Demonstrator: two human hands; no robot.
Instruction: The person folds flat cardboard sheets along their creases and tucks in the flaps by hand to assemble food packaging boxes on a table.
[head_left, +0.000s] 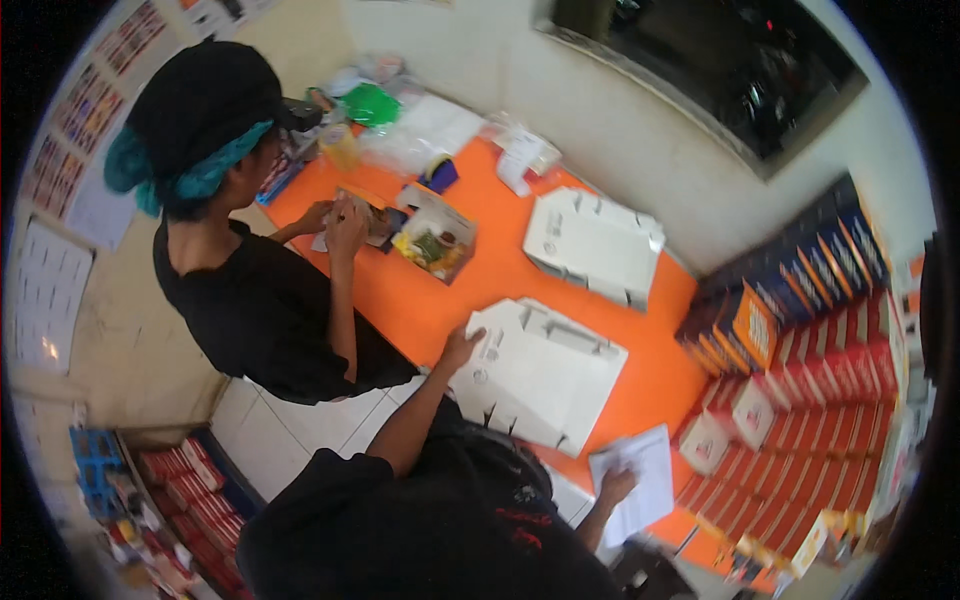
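My left hand (463, 346) is closed on the left corner of a flat white cardboard box blank (545, 375), which lies over the orange table's near side. Lower right, my right hand (617, 487) rests over white paper (640, 500) with its fingers curled in. Whether anything thin sits in those fingers is too blurred to make out. A second white box blank (595, 245) lies farther back, apart from both hands.
At left a co-worker in a black cap holds something small beside an open food box (437, 240). Plastic bags (420, 130) and a tape dispenser (437, 175) lie behind. Stacked blue-orange boxes (740, 330) and red boxes (830, 360) line the right side of the orange table (490, 265).
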